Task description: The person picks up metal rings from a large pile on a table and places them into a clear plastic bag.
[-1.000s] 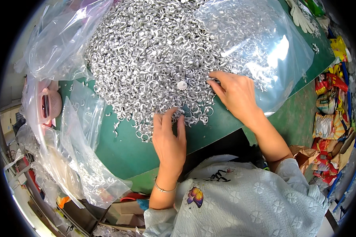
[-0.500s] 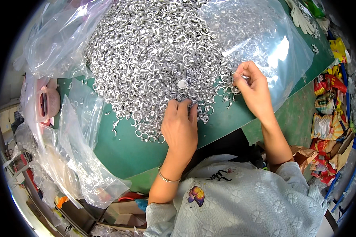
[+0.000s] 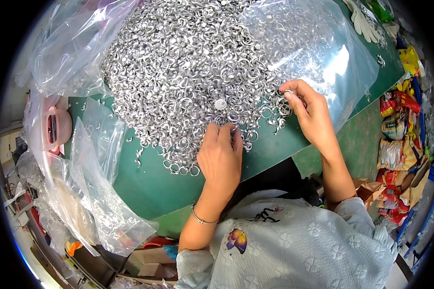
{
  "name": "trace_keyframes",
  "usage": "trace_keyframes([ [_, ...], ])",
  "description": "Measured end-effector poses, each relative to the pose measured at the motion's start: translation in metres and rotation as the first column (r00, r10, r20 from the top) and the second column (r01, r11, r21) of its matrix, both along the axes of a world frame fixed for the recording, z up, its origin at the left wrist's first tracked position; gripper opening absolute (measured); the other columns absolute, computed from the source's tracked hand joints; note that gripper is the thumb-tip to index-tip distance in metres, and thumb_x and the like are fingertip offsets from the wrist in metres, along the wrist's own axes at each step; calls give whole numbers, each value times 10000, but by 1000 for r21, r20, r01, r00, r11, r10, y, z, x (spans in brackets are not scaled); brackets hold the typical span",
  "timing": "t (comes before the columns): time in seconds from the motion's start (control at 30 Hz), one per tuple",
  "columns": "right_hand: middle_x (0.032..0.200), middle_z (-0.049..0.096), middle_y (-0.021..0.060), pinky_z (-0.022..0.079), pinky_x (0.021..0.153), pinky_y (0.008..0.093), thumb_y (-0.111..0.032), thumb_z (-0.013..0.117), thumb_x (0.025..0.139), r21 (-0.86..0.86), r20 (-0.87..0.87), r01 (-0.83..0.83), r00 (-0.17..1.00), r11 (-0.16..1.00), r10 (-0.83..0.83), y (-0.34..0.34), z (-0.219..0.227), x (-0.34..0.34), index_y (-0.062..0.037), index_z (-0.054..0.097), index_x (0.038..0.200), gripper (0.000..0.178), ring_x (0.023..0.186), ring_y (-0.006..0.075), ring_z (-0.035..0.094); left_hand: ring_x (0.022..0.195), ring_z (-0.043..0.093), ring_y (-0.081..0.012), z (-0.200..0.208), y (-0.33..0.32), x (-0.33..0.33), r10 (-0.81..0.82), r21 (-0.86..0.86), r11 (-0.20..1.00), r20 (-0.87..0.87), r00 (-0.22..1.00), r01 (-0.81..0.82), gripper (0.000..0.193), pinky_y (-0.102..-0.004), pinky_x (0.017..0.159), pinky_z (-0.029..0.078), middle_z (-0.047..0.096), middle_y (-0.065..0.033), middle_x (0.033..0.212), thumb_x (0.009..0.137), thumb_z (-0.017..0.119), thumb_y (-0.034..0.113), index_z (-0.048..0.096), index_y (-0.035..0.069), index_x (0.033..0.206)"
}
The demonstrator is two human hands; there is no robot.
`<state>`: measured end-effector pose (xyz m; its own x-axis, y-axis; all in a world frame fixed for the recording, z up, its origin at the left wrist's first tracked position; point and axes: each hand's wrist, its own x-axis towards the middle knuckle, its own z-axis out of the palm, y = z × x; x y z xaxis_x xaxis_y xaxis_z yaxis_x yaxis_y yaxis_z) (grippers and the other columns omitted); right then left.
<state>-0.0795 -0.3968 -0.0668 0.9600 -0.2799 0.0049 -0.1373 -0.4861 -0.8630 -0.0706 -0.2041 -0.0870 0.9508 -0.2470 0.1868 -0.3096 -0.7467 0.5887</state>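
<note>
The right hand pinches a small silver metal piece between thumb and forefinger. Left of that grip, the left hand dips bent fingers into the near edge of a broad heap of curved silver metal pieces and rings; its fingertips are hidden, so its hold can't be told. Beyond the right-hand grip lies a large clear plastic bag; silver pieces show through it, whether inside or underneath is unclear. Far left of both hands stands a pink perforated plastic basket.

Left fingers bent, right fingers curled
</note>
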Motion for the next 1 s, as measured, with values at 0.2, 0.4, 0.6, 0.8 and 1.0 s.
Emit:
trace_keyframes([
  [0.2, 620, 510, 96, 376, 526, 290, -34, 565, 869, 8, -8, -4, 1000, 1000, 4, -5, -8, 2, 10, 581, 939, 85, 542, 136, 440, 531, 487, -250, 1, 1, -3, -27, 14, 1000, -2, 1000, 27, 142, -359, 500, 389, 475, -87, 700, 740, 703, 62, 645, 29, 866],
  [0.4, 634, 526, 118, 399, 546, 310, -47, 556, 872, -17, -5, -20, 1000, 1000, 20, 0, 3, -1, 20, 587, 900, 79, 557, 184, 485, 511, 418, -156, 1, -1, -1, 35, -176, 984, -14, 999, -37, 120, -293, 479, 349, 444, -46, 669, 738, 682, 13, 614, 29, 835],
  [0.6, 741, 579, 183, 431, 621, 394, -85, 538, 879, -258, -7, -82, 997, 963, 83, -2, 6, 9, 21, 579, 864, 115, 672, 360, 549, 562, 339, -26, 10, 10, 3, 78, -477, 852, -294, 953, -217, 120, -175, 486, 277, 387, 40, 695, 784, 652, -13, 581, 33, 869],
  [0.8, 695, 531, 37, 360, 473, 271, -167, 496, 943, 625, -132, -89, 967, 775, 218, -5, 1, 5, -12, 557, 834, 199, 532, 141, 462, 761, 464, -118, 19, 22, 13, -445, -754, 93, -615, 651, -650, 78, -249, 596, 386, 531, -37, 869, 892, 497, 82, 518, 26, 941],
  [1.0, 682, 485, 2, 303, 409, 207, -231, 512, 953, 981, -154, 99, 922, 169, 356, -5, -5, -2, -45, 543, 848, 217, 513, 81, 422, 807, 546, -143, 8, 29, 8, -501, -771, 167, -603, 620, -615, 150, -250, 643, 461, 580, -77, 933, 909, 539, 91, 539, 3, 1030],
])
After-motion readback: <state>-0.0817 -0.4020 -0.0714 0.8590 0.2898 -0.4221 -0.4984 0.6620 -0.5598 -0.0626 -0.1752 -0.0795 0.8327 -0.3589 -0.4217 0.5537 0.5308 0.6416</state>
